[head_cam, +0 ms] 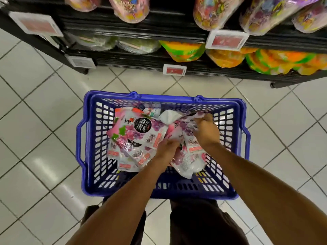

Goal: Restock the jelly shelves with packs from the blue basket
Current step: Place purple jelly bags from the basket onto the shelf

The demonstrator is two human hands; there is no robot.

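One blue basket (159, 193) stands on the tiled floor (44, 121) just in front of the black shelves (132, 58), its two handles (79, 144) folded down along the left and right rims; inside lies a loose heap of pink-and-purple jelly packs (134, 131), at least six, overlapping so that an exact count cannot be made; the heap fills the middle and far part of the basket, while the near left corner shows bare mesh; both bare forearms reach in over the near rim, side by side; the left hand (166, 147) sits knuckles-up at the centre of the heap, its fingers bent down and hidden among the packs, so whether it holds one cannot be told; the right hand (206, 129) is nearer the far right corner, its fingers curled tight around one crumpled pack (190, 121) that stands higher than the rest; two shelf tiers show above the basket; the upper carries five pink and purple tubs (129, 9), cut off by the top edge; the lower carries two pale green tubs (138, 45) on the left and about four orange-and-green bags (184, 50) on the right; four price tags (227, 40) hang along the shelf edges.
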